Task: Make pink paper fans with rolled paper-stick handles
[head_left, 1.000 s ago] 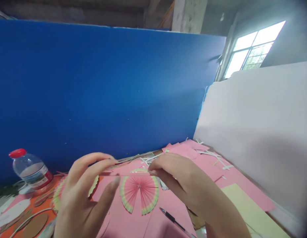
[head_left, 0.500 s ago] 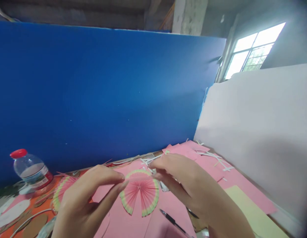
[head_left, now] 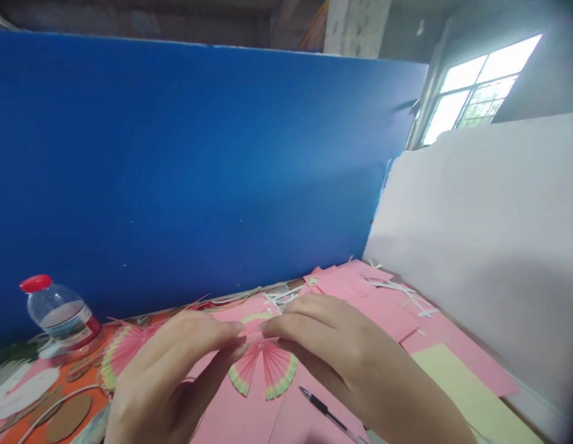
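Observation:
Between my two hands stretches a narrow pink paper strip (head_left: pixel 255 338). Thumb and fingers of my left hand (head_left: pixel 175 364) pinch its left end, and my right hand (head_left: pixel 332 351) pinches the right end. Just below and behind the strip lies a pleated paper fan (head_left: pixel 279 373), pink with a yellow-green rim, spread almost to a full circle with a gap at the bottom; my hands partly cover its top. Another pleated fan (head_left: pixel 122 351) is at the left, partly hidden by my left hand. A black pen (head_left: pixel 321 407) rests on the pink paper beside my right hand.
A plastic bottle with a red cap (head_left: pixel 59 314) stands at the left, near brown cardboard discs (head_left: pixel 68 418). Pink sheets (head_left: pixel 457 354), a pale yellow sheet (head_left: pixel 471 388) and white paper strips (head_left: pixel 401 290) lie at the right. A blue panel (head_left: pixel 198 166) rises behind.
My hands have come closer together along the pink strip, the right one moving left, so less of the strip shows between them. The view has shifted slightly.

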A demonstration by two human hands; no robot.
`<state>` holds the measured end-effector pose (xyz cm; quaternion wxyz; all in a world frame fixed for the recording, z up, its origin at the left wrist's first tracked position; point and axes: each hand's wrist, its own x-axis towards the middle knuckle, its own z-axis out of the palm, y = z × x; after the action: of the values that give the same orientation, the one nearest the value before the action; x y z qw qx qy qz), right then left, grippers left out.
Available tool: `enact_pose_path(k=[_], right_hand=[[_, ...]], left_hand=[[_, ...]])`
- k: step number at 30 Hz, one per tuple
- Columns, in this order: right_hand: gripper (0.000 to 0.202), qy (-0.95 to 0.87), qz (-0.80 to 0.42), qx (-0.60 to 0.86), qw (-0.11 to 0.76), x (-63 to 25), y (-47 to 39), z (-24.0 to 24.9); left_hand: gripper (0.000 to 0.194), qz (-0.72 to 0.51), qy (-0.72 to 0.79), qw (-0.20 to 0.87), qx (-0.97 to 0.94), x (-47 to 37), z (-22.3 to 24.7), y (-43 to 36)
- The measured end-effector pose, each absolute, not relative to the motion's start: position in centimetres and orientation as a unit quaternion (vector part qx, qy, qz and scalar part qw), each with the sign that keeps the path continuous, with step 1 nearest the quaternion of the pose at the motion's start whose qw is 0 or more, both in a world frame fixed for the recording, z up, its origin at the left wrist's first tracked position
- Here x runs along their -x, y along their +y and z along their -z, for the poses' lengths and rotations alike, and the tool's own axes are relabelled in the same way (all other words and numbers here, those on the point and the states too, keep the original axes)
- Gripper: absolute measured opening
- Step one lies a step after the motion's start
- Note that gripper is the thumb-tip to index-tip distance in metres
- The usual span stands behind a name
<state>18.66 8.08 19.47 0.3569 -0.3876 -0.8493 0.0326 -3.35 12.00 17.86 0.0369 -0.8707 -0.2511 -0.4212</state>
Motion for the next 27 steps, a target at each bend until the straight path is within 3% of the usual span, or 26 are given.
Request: enact_pose_path(k=[17, 23, 27], right_hand=[[0.009, -0.836, -0.009, 0.405, 0.37, -18.77, 7.47, -19.4], [0.012, -0.833, 0.023, 0.404, 0.378, -18.6, 7.46, -19.38], [0.014, -0.829, 0.034, 0.417, 0.371, -18.71, 7.46, -19.38]], left_hand=[[0.027, 0.481, -0.245, -0.024, 0.841, 3.24, -17.32, 11.81], [0.026, 0.516, -0.259, -0.069, 0.814, 3.06, -17.13, 11.45], [0.015, 0.542, -0.304, -0.083, 0.779, 3.23, -17.38, 11.2]])
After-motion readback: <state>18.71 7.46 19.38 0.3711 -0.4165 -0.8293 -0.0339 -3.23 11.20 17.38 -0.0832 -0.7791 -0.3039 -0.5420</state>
